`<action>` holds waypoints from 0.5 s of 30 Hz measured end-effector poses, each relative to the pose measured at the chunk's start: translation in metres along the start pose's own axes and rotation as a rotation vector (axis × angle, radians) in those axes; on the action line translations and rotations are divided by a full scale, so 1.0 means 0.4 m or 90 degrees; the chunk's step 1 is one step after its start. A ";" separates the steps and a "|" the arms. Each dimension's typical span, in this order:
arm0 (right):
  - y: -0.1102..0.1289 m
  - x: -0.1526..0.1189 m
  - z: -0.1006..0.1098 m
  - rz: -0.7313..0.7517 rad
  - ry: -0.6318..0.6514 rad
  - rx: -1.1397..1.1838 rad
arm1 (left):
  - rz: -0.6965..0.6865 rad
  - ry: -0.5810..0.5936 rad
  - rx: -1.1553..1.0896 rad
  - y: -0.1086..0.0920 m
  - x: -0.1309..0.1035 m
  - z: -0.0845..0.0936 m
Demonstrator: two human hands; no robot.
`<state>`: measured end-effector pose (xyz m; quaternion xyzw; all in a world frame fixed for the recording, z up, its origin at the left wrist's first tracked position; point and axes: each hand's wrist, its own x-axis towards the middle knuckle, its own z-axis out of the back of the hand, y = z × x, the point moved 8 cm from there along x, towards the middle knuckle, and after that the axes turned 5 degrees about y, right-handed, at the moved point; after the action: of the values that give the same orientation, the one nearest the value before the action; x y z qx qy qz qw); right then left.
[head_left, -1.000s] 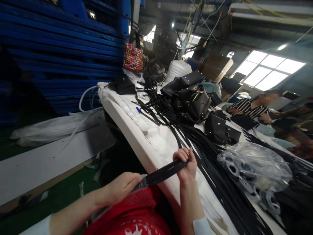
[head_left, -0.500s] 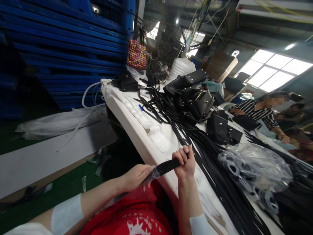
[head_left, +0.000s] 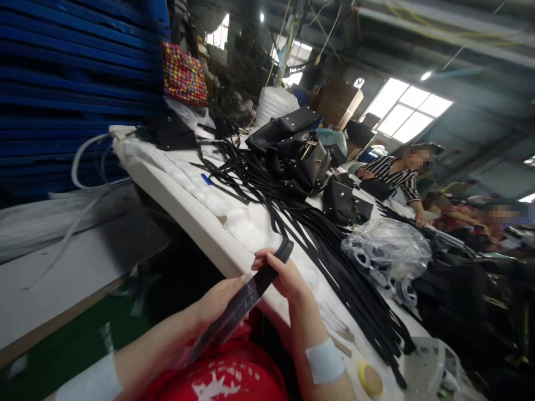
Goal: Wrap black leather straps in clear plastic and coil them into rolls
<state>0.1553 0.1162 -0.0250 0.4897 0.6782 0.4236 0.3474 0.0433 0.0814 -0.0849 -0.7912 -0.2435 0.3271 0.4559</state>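
A black strap (head_left: 264,280) runs slantwise between my hands in front of the table edge. Its lower part lies inside a clear plastic sleeve (head_left: 244,301). My left hand (head_left: 221,301) grips the sleeved part, some of its fingers hidden behind it. Higher up, my right hand (head_left: 286,274) is closed on the bare strap, whose looped end sticks out above the thumb. Beyond my hands, a long bundle of black straps (head_left: 334,267) lies along the white table (head_left: 184,223).
Black leather bags (head_left: 292,150) are heaped behind the straps. A clear bag of white rings (head_left: 387,253) sits at the right, near a yellow tape roll (head_left: 370,379). Blue pallets (head_left: 83,83) rise at the left. A co-worker in a striped shirt (head_left: 387,170) stands across the table.
The view has swung right. My right hand has shifted its grip, from a fist over the strap to thumb and fingers around it, and the strap's looped end now shows above.
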 end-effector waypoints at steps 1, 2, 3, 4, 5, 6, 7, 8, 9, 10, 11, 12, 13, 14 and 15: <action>0.007 -0.006 0.013 -0.011 -0.001 -0.074 | -0.008 -0.014 -0.009 -0.007 -0.003 0.006; 0.011 -0.012 0.027 -0.020 -0.010 -0.141 | -0.024 -0.032 -0.013 -0.016 -0.006 0.015; 0.012 -0.016 0.039 -0.025 -0.022 -0.190 | -0.043 -0.052 -0.014 -0.026 -0.008 0.024; 0.008 -0.020 0.048 -0.030 -0.029 -0.215 | -0.061 -0.074 -0.011 -0.035 -0.011 0.033; -0.001 -0.022 0.052 -0.039 -0.025 -0.210 | -0.079 -0.095 -0.007 -0.043 -0.015 0.041; -0.014 -0.023 0.052 -0.050 -0.014 -0.176 | -0.097 -0.110 -0.001 -0.052 -0.019 0.045; -0.028 -0.023 0.050 -0.059 -0.007 -0.117 | -0.114 -0.118 0.010 -0.059 -0.023 0.045; -0.043 -0.021 0.051 -0.065 -0.014 -0.044 | -0.126 -0.120 0.025 -0.066 -0.027 0.042; -0.059 -0.019 0.054 -0.076 -0.037 0.032 | -0.132 -0.113 0.045 -0.070 -0.030 0.034; -0.078 -0.016 0.057 -0.094 -0.068 0.102 | -0.135 -0.102 0.071 -0.072 -0.032 0.024; -0.098 -0.013 0.057 -0.121 -0.099 0.161 | -0.138 -0.090 0.102 -0.074 -0.034 0.013; -0.118 -0.010 0.053 -0.153 -0.124 0.211 | -0.140 -0.082 0.137 -0.074 -0.036 0.003; -0.137 -0.006 0.043 -0.188 -0.136 0.254 | -0.142 -0.079 0.172 -0.074 -0.036 -0.004; -0.153 -0.002 0.032 -0.218 -0.138 0.289 | -0.145 -0.082 0.204 -0.074 -0.035 -0.008; -0.162 0.005 0.023 -0.230 -0.140 0.322 | -0.146 -0.093 0.232 -0.074 -0.032 -0.007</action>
<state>0.1387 0.1099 -0.0880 0.4751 0.7963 0.1180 0.3553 0.0344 0.0848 -0.0540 -0.6373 -0.3013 0.3679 0.6065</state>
